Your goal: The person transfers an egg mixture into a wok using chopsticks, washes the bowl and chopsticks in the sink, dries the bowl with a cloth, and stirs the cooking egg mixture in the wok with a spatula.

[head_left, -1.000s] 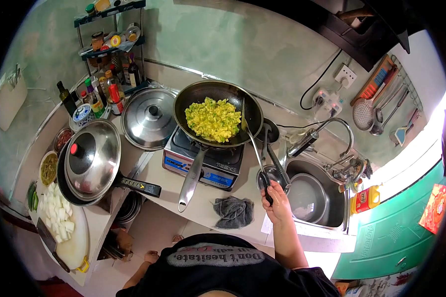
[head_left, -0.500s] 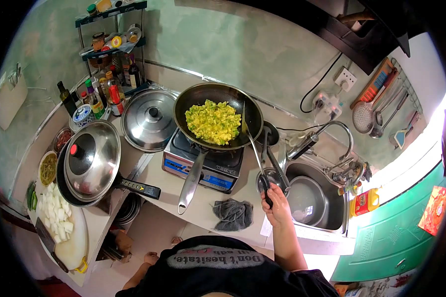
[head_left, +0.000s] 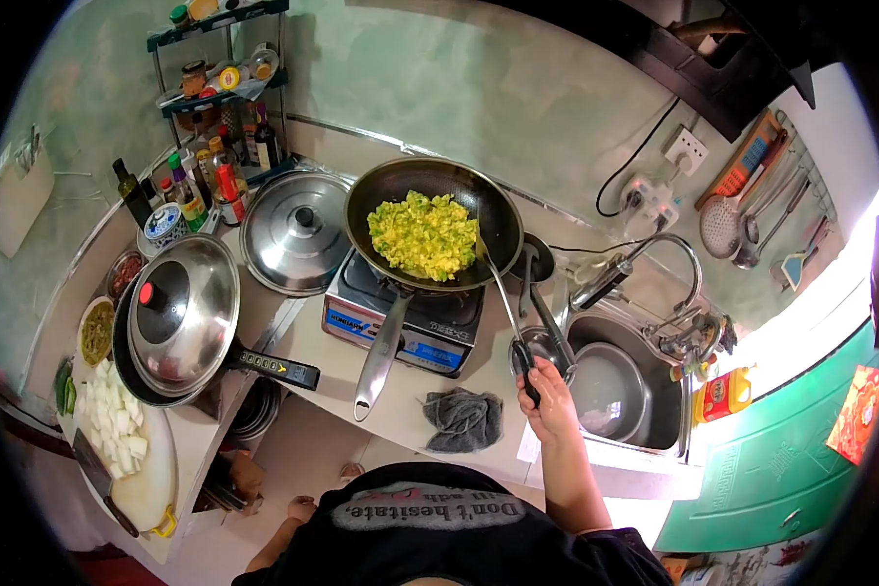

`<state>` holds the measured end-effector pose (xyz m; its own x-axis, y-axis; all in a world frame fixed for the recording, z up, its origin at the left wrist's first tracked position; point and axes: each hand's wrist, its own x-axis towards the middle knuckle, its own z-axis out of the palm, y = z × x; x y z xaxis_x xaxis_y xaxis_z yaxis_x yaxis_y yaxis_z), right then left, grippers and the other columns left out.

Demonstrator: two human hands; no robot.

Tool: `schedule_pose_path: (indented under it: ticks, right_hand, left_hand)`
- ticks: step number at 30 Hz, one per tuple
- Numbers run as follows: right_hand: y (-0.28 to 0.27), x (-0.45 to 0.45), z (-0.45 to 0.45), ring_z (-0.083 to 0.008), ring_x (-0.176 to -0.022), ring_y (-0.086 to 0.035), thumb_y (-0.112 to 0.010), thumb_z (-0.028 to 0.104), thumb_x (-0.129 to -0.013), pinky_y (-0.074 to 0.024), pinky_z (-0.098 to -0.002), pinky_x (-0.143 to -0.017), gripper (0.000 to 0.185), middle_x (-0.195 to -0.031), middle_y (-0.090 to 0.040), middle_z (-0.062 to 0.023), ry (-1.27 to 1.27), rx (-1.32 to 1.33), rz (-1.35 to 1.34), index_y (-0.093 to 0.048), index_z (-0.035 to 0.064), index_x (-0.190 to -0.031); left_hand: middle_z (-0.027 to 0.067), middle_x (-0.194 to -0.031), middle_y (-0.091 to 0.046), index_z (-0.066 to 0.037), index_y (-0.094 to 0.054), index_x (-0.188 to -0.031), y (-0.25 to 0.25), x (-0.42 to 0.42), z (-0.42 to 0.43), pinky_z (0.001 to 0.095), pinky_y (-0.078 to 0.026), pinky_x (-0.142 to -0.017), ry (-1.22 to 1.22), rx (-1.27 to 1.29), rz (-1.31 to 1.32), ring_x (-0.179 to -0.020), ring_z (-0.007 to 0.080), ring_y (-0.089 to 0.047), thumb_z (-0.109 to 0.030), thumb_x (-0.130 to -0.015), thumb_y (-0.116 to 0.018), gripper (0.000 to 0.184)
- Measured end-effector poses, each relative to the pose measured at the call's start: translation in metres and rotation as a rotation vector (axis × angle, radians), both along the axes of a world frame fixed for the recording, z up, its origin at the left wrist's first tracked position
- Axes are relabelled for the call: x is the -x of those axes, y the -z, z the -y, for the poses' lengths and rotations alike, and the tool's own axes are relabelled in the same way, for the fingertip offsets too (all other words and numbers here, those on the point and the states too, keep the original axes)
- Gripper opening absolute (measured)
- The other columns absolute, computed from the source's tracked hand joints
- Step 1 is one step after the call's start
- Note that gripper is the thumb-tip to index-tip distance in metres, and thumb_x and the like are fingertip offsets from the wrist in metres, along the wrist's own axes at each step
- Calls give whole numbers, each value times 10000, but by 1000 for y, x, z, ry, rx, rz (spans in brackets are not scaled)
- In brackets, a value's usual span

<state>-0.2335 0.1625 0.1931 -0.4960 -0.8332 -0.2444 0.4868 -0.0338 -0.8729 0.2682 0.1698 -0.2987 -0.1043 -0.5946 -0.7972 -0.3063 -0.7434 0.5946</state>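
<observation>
My right hand is closed around the black handle of a spatula. The metal shaft slants up to the left, and its blade rests inside the wok, against the right edge of the scrambled eggs with green bits. The wok sits on a portable stove, its long metal handle pointing toward me. Low beside my body, my left hand hangs away from the counter with fingers loosely curled, seemingly on nothing; the shirt partly hides it.
Left of the stove are a loose lid and a second pan under a steel lid. A cutting board holds white chopped pieces and a cleaver. A grey cloth lies at the counter edge. The sink holds a basin.
The whole view has shifted slightly. My right hand keeps its grip on the spatula, whose blade stays at the right edge of the eggs. My left hand remains low beside my body.
</observation>
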Motion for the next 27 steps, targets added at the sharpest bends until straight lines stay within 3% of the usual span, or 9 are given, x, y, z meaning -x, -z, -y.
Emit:
schedule_pose_path:
  ticks: [3, 10, 13, 18, 19, 22, 24, 26, 27]
  right_hand:
    - [4, 7, 7, -100, -494, -393, -470, 97, -809, -285, -179, -434, 277, -732, -496, -66, 153, -76, -133, -421, 40, -1076]
    - [-86, 56, 12, -29, -542, -390, -486, 64, -800, -290, -156, -457, 276, -730, -509, -17, -16, -202, -720, -433, 2, -1064]
    - [-92, 65, 18, -81, -543, -458, -548, 122, -767, -370, -199, -487, 357, -730, -554, -54, -21, -177, -892, -427, 7, -1084]
    - [-89, 60, 45, -291, -731, -557, -551, 146, -741, -445, -348, -623, 382, -887, -563, -172, -105, -435, -1425, -404, 49, -1080]
    - [-87, 59, 50, -246, -727, -521, -581, 159, -718, -407, -332, -677, 352, -754, -538, -141, -100, -489, -1341, -440, 87, -1033]
    - [-67, 70, 62, -268, -705, -518, -578, 165, -721, -404, -339, -659, 331, -742, -535, -153, -80, -432, -1520, -440, 77, -1009]
    - [-70, 68, 67, -295, -709, -521, -578, 167, -722, -403, -350, -653, 317, -747, -535, -172, -93, -456, -1514, -445, 75, -995]
    - [-73, 70, 71, -297, -720, -527, -577, 168, -725, -404, -357, -656, 309, -752, -542, -163, -152, -465, -1516, -453, 70, -990]
    - [-75, 70, 73, -297, -720, -527, -577, 168, -725, -404, -357, -656, 309, -752, -542, -163, -152, -464, -1510, -453, 70, -990]
  left_hand:
    - [107, -767, -580, -6, -543, -866, -16, -3, 2, 301, -468, -649, 34, 93, 58, -698, 215, -562, -51, -739, -549, 135]
    - [113, -774, -587, -3, -545, -860, -40, -4, 11, 291, -462, -650, 180, 161, 224, -702, 211, -564, -61, -756, -534, 120]
    - [116, -776, -590, -2, -546, -857, -36, -3, 10, 287, -459, -650, 214, 178, 273, -704, 209, -565, -66, -763, -527, 115]
    - [121, -781, -595, -1, -548, -853, -47, 2, 14, 279, -454, -650, 239, 181, 310, -707, 205, -566, -73, -775, -517, 110]
    - [122, -782, -596, -1, -548, -852, -64, 9, 18, 278, -453, -650, 246, 169, 320, -707, 205, -566, -74, -778, -514, 110]
    - [124, -785, -599, 0, -549, -849, -126, 35, 27, 273, -451, -650, 245, 132, 364, -709, 203, -567, -79, -785, -508, 110]
    - [136, -777, -599, 0, -554, -840, -81, 18, 22, 280, -450, -641, 268, 160, 363, -713, 189, -565, -62, -775, -513, 99]
    - [143, -788, -603, -6, -563, -846, -18, -6, 13, 289, -452, -641, 142, 186, 147, -728, 197, -571, -59, -764, -510, 111]
    - [143, -788, -603, -6, -563, -846, -32, -4, 13, 289, -452, -641, 143, 187, 153, -728, 197, -571, -59, -764, -510, 111]
